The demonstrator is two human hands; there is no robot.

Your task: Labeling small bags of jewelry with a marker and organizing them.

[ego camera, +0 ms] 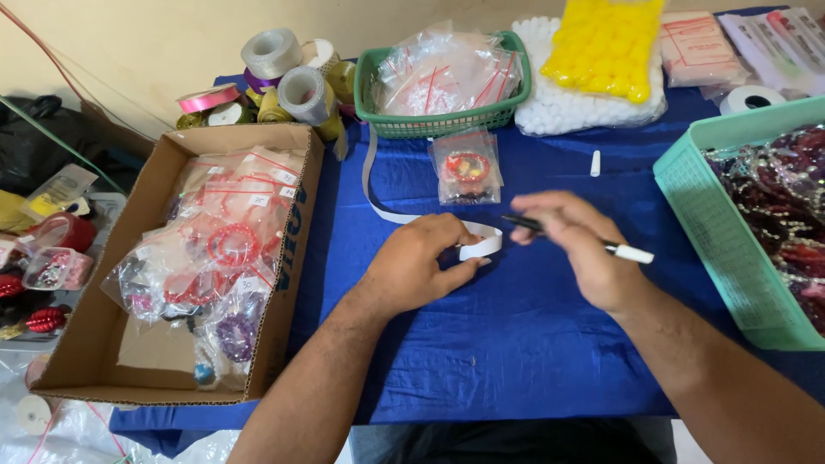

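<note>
The left hand (412, 262) pins a thin, floppy white paper strip (378, 202) to the blue tabletop (516, 344), grip pressed on its curled end; just beside, the right hand (580, 249) pinches a light, rigid pen (623, 251) mid-barrel

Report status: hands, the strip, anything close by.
Left hand pinning white paper strip to blue cloth. Right hand gripping black-and-white pen beside strip's end. Small clear packet of red trinkets just beyond, apart.
</note>
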